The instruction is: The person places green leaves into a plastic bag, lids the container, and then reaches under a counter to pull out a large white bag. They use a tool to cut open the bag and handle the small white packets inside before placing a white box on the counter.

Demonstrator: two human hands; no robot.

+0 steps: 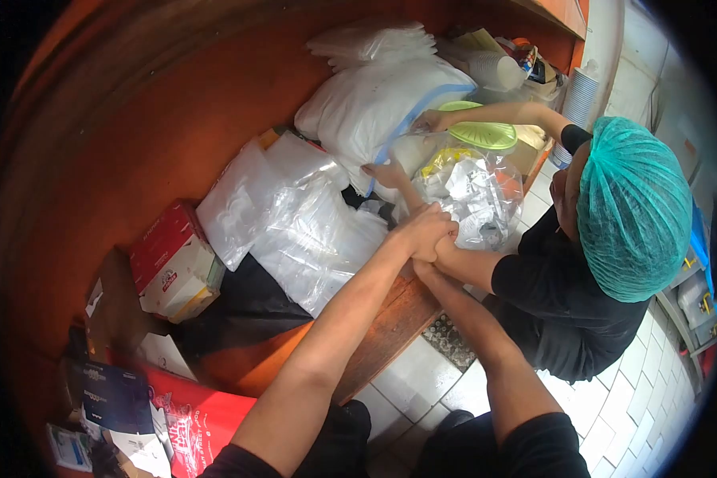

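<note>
My left hand (427,233) is closed, with its fingers curled, in front of a co-worker's forearm (474,264). What lies inside it, if anything, is hidden. Close below, the right hand (424,269) meets the left near the bench edge; its fingers are mostly covered. Beyond both, the co-worker's hands (386,173) touch a large white plastic pack (366,103) with a blue edge strip. Beside my hands sits a clear bag (474,191) holding crumpled white and yellow wrappers. Stacks of clear plastic bags (311,231) lie to the left.
The co-worker in a green hairnet (633,211) crouches on the right. A green lid (486,135) and stacked cups (580,99) are at the back. Red-and-white boxes (171,259) and a red paper bag (199,422) stand at left. White floor tiles (406,378) show below the wooden edge.
</note>
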